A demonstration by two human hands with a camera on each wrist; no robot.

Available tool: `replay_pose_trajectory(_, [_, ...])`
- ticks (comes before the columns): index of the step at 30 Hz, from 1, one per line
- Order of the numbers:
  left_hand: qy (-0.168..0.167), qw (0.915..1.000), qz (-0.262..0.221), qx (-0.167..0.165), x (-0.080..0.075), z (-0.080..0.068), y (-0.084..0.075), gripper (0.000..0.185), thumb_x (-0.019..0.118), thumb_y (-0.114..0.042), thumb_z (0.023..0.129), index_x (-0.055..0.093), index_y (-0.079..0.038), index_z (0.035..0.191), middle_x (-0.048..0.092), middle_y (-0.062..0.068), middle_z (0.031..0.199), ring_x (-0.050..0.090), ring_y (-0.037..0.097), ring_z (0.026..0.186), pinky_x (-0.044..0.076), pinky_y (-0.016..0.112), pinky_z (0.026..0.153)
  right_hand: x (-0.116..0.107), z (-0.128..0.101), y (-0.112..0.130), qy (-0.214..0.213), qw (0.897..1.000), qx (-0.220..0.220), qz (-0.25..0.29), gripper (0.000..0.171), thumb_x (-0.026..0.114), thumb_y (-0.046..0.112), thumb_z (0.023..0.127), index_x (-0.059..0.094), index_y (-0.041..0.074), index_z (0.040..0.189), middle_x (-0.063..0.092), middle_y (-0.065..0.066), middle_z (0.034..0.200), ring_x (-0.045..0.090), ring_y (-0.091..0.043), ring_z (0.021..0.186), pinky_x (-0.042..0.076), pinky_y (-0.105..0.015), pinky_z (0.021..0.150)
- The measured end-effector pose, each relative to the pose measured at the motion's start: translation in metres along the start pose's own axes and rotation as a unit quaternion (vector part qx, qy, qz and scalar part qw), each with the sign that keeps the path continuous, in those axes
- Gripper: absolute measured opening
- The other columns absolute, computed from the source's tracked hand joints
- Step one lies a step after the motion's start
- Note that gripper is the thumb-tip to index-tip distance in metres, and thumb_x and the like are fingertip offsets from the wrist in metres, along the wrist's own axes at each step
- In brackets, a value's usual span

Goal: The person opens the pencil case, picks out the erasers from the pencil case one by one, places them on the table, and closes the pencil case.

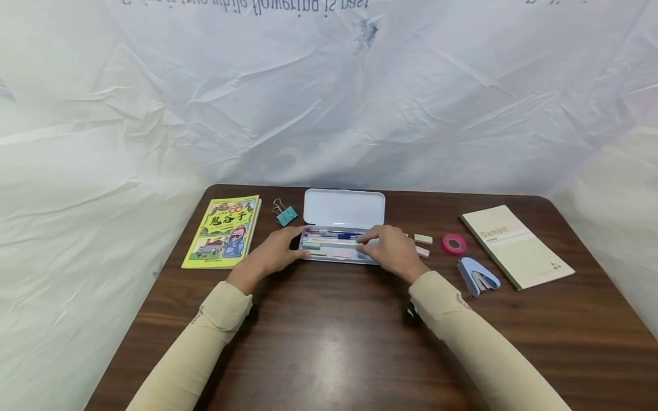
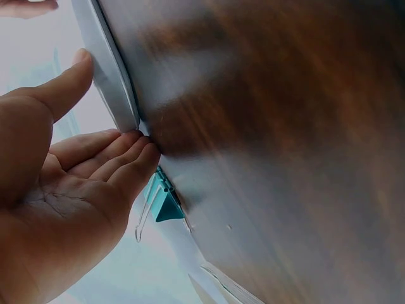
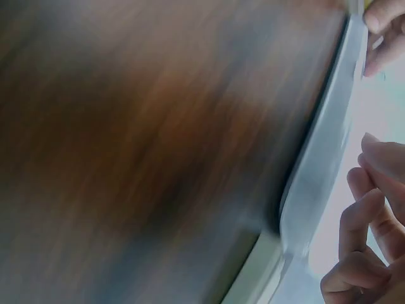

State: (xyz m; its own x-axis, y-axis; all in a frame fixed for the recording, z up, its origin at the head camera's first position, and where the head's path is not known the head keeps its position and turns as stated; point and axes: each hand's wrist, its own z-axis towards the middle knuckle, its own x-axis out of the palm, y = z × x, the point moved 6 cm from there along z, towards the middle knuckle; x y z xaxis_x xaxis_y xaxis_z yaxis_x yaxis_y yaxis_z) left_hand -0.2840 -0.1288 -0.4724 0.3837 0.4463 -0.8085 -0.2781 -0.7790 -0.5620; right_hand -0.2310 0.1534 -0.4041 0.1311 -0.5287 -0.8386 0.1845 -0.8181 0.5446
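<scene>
A white pencil case (image 1: 329, 259) lies with its lid (image 1: 344, 208) raised at the back. Inside are pens (image 1: 349, 236) along the rear, a pink block (image 1: 341, 253) and a pale green strip (image 1: 311, 246) in front. My left hand (image 1: 277, 250) rests at the case's left end, thumb near the front corner and fairly straight fingers (image 2: 136, 158) against the end. Over the right part of the case is my right hand (image 1: 393, 251), fingers bent and thumb and index tips close together. I cannot tell whether anything small is between those tips.
Right of the case lie small yellow (image 1: 423, 239) and pink (image 1: 422, 252) blocks, a pink tape roll (image 1: 454, 244), a blue stapler (image 1: 477, 276) and a cream notebook (image 1: 519, 248). Leftward are a teal binder clip (image 1: 286, 216) and a yellow book (image 1: 223, 233). White cloth (image 1: 329, 114) hangs behind the table.
</scene>
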Motion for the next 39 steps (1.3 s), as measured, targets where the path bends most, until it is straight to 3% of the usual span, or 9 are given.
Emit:
replay_pose_trajectory(5, [-0.003,1.0000,0.001,0.005,0.002,0.003,0.002,0.087,0.082,-0.047,0.108,0.044,-0.010,0.177,0.049,0.017,0.180,0.045,0.042,0.169,0.042,0.063,0.136,0.027,0.017,-0.001,0.018,1.000,-0.010,-0.010,0.016,0.088,0.036,0.102,0.094,0.028,0.115,0.087,-0.005,0.129,0.080,-0.027,0.094,0.059,-0.043,0.067])
replay_pose_trajectory(12, [0.004,0.9999,-0.015,-0.006,-0.001,-0.001,-0.001,0.087,0.081,-0.049,0.108,0.043,-0.015,0.178,0.047,0.013,0.182,0.043,0.039,0.171,0.041,0.062,0.138,0.025,0.017,0.017,0.034,0.998,-0.021,-0.043,0.014,0.087,0.030,0.104,0.094,0.027,0.115,0.088,-0.004,0.127,0.084,-0.028,0.108,0.065,-0.051,0.082])
replay_pose_trajectory(21, [0.006,1.0000,0.005,-0.003,0.006,0.011,0.013,0.089,0.080,-0.052,0.108,0.043,-0.013,0.178,0.048,0.013,0.182,0.044,0.038,0.170,0.042,0.061,0.137,0.021,0.016,0.035,0.060,0.994,-0.033,-0.091,0.017,0.084,0.024,0.106,0.093,0.022,0.120,0.088,-0.004,0.129,0.081,-0.030,0.125,0.065,-0.061,0.105])
replay_pose_trajectory(25, [0.003,1.0000,0.004,-0.001,0.011,0.017,0.023,0.089,0.083,-0.051,0.106,0.044,-0.015,0.178,0.049,0.011,0.181,0.046,0.035,0.170,0.043,0.059,0.138,0.039,0.033,0.017,0.061,0.990,-0.049,-0.114,0.014,0.085,0.028,0.105,0.094,0.030,0.116,0.089,0.004,0.121,0.083,-0.026,0.119,0.066,-0.064,0.096])
replay_pose_trajectory(28, [0.003,1.0000,0.000,-0.005,0.004,0.007,0.009,0.088,0.081,-0.050,0.107,0.044,-0.013,0.178,0.049,0.015,0.181,0.046,0.039,0.170,0.043,0.062,0.137,0.040,0.034,0.019,0.058,0.989,-0.055,-0.127,0.014,0.084,0.026,0.106,0.094,0.030,0.114,0.090,0.005,0.117,0.084,-0.025,0.115,0.067,-0.062,0.092])
replay_pose_trajectory(32, [0.011,0.9998,-0.016,-0.010,-0.014,-0.017,-0.027,0.082,0.080,-0.040,0.110,0.044,-0.005,0.176,0.048,0.022,0.180,0.044,0.046,0.169,0.041,0.065,0.137,0.026,0.022,0.040,0.064,0.988,-0.053,-0.129,0.018,0.080,0.017,0.108,0.094,0.022,0.117,0.090,-0.001,0.121,0.084,-0.029,0.117,0.067,-0.061,0.094])
replay_pose_trajectory(35, [0.012,0.9998,-0.011,-0.008,-0.015,-0.017,-0.028,0.081,0.080,-0.037,0.110,0.045,-0.005,0.175,0.050,0.022,0.178,0.047,0.046,0.167,0.043,0.065,0.135,0.032,0.028,0.029,0.071,0.988,-0.068,-0.117,0.018,0.079,0.022,0.108,0.094,0.023,0.117,0.089,0.001,0.121,0.083,-0.026,0.117,0.067,-0.059,0.096])
replay_pose_trajectory(39, [0.000,1.0000,0.005,0.005,-0.007,-0.007,-0.012,0.083,0.080,-0.045,0.109,0.047,-0.008,0.175,0.053,0.019,0.177,0.051,0.043,0.165,0.047,0.061,0.133,0.033,0.031,0.024,0.094,0.988,-0.074,-0.098,0.016,0.080,0.025,0.108,0.093,0.021,0.119,0.089,0.001,0.117,0.083,-0.021,0.108,0.067,-0.056,0.098])
